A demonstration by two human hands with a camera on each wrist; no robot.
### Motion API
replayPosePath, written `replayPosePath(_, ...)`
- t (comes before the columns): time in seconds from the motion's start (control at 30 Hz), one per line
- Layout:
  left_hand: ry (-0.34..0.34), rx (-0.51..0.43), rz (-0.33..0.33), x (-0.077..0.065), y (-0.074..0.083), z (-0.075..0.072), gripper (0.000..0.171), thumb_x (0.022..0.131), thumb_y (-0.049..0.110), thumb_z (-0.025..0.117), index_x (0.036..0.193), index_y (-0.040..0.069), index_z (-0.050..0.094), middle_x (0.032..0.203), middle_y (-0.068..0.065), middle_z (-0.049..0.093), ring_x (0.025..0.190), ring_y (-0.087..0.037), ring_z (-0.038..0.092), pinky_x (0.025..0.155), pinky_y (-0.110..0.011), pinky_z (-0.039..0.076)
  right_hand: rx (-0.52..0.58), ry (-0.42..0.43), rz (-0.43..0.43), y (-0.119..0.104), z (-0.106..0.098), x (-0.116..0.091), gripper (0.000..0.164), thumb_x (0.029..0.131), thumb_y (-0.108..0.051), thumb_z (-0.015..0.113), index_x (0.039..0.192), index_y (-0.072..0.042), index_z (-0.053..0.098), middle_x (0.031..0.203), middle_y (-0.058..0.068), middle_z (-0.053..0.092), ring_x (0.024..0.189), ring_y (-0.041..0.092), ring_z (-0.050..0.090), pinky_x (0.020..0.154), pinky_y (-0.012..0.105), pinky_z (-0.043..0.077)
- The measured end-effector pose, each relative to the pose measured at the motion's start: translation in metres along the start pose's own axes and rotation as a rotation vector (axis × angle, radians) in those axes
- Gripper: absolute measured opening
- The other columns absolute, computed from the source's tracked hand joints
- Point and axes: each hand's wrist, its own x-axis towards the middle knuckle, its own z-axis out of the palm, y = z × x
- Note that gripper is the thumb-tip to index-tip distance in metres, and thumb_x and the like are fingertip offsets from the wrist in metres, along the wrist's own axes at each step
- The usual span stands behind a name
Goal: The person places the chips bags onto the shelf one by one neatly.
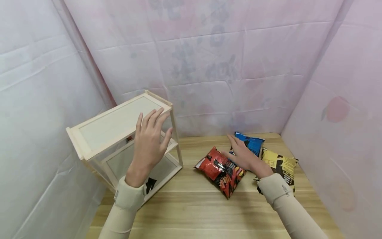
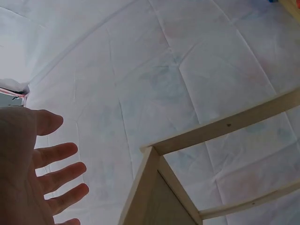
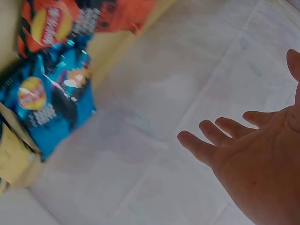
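a shelf (image 1: 113,121) stands left of 3 snack bags (image 1: 219,171) on the table (image 1: 203,212).

A shiny blue bag (image 3: 54,101) is flanked above by a red-orange bag (image 3: 112,16) and below left by a yellow bag (image 3: 13,157). Right of the blue bag, the right hand (image 3: 255,161) is seen, fingers extended, against pale sheeting (image 3: 136,173).

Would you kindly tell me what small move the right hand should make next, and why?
Perhaps lower the right hand onto the red bag: the hand is open, holding nothing, and that bag lies nearer the wooden rack than the blue bag or the yellow bag.
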Motion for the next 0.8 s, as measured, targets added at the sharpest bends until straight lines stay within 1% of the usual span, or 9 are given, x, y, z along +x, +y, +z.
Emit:
replayPosePath(0.2,0.01,0.031,-0.015,-0.012,-0.008,0.003,0.047,0.106,0.031,0.058,0.148,0.01,0.057,0.16,-0.014,0.053,0.151,-0.038,0.046,0.132,-0.062,0.023,0.016,-0.022,0.007,0.013,0.025,-0.005,0.095,0.106,-0.063,0.047,0.171,-0.008,0.006,0.177,0.027,0.006,0.16,0.059,0.009,0.121,0.081,0.021)
replayPosePath(0.37,0.069,0.047,-0.068,-0.028,-0.018,-0.001,0.046,0.104,0.029,0.061,0.144,0.007,0.059,0.16,-0.016,0.053,0.151,-0.04,0.045,0.131,-0.063,0.022,0.028,-0.023,0.009,0.024,0.047,-0.01,0.093,0.106,-0.06,0.051,0.17,-0.004,0.011,0.176,0.03,0.01,0.159,0.06,0.012,0.119,0.081,0.025)
replayPosePath(0.5,0.143,0.076,-0.113,-0.04,-0.025,-0.006,0.045,0.101,0.025,0.063,0.141,0.005,0.061,0.159,-0.017,0.053,0.15,-0.041,0.045,0.13,-0.064,0.023,0.025,-0.015,0.009,0.034,0.069,-0.015,0.087,0.108,-0.05,0.054,0.168,0.0,0.016,0.173,0.034,0.015,0.157,0.062,0.016,0.118,0.08,0.027)
replayPosePath(0.57,0.192,0.099,-0.136,-0.046,-0.028,-0.008,0.043,0.1,0.022,0.063,0.139,0.004,0.062,0.159,-0.017,0.054,0.15,-0.041,0.045,0.13,-0.065,0.023,0.021,-0.011,0.013,0.039,0.079,-0.018,0.085,0.108,-0.046,0.056,0.167,0.0,0.017,0.173,0.034,0.016,0.157,0.062,0.018,0.118,0.08,0.029)
replayPosePath(0.7,0.31,0.157,-0.18,-0.058,-0.035,-0.01,0.041,0.1,0.021,0.06,0.137,0.004,0.063,0.158,-0.016,0.055,0.15,-0.041,0.045,0.129,-0.069,0.02,-0.003,0.027,0.013,0.049,0.094,-0.023,0.081,0.107,-0.038,0.061,0.166,0.001,0.022,0.171,0.036,0.021,0.154,0.063,0.023,0.115,0.08,0.033)
replayPosePath(0.8,0.407,0.216,-0.218,-0.066,-0.042,-0.011,0.041,0.1,0.023,0.058,0.137,0.006,0.064,0.158,-0.013,0.056,0.151,-0.039,0.045,0.129,-0.07,0.018,-0.03,0.06,0.003,0.054,0.104,-0.024,0.08,0.105,-0.035,0.064,0.164,0.002,0.027,0.169,0.036,0.025,0.153,0.062,0.027,0.114,0.079,0.035)
